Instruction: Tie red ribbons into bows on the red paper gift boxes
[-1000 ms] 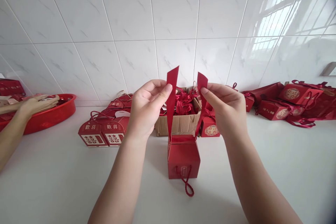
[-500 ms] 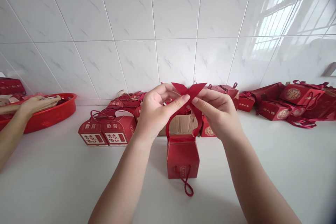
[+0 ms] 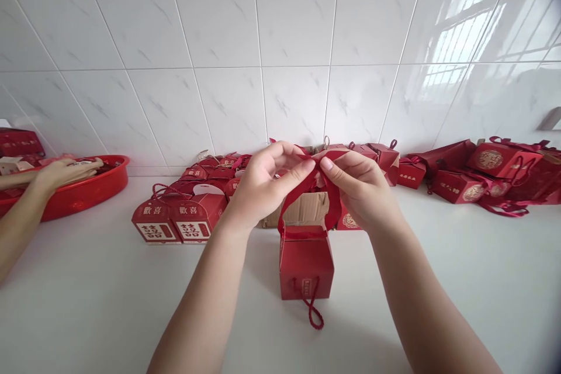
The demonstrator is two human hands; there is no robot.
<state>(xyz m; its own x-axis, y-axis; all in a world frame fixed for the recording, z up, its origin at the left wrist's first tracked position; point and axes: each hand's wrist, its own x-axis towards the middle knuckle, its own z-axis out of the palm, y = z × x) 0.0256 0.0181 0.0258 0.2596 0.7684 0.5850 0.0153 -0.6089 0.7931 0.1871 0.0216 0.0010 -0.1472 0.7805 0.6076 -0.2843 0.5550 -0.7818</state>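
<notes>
Head view: above the red box (image 3: 307, 266) on the white counter (image 3: 263, 333), the red ribbon (image 3: 334, 204) is clamped by fingertips of the left hand (image 3: 269, 184) and right hand (image 3: 362, 187); both sides should be tensioned evenly.

The person's bare forearms (image 3: 201, 295) reach forward and slant toward each other, with the left hand (image 3: 272, 184) and right hand (image 3: 364, 187) level. Each pinches thumb against bent fingers (image 3: 280, 152) — the two thumbtips (image 3: 309, 165) point inward, nearly meeting.
</notes>
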